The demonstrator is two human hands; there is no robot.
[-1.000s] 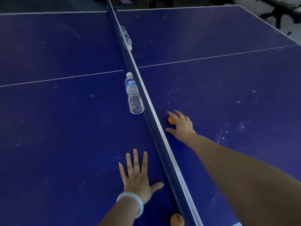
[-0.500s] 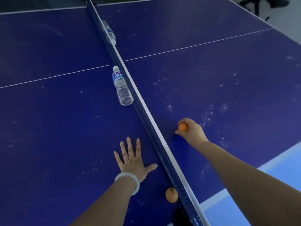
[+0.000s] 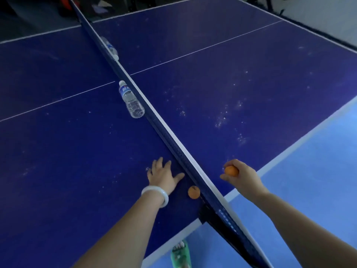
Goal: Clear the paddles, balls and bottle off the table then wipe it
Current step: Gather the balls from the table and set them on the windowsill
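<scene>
Head view: ball clearing under way at the net [image 3: 170, 140].
Table [image 3: 67, 151], dusty; bottle [image 3: 131, 100] lying left of net; left hand [image 3: 164, 176] flat, fingers released, beside net; right hand [image 3: 241, 174] right of net, grasping ball [image 3: 231, 171]. Next: second ball [image 3: 193, 192] against net.

Matt blue table [image 3: 77, 151], dust-speckled; clear ribbed plastic bottle [image 3: 132, 102]; smooth orange ball [image 3: 193, 192].

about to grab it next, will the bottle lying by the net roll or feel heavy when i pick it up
The bottle lies on its side against the net, so a nudge would probably roll it away from the net. It looks clear and mostly empty, so likely light and a bit crushable.
</scene>
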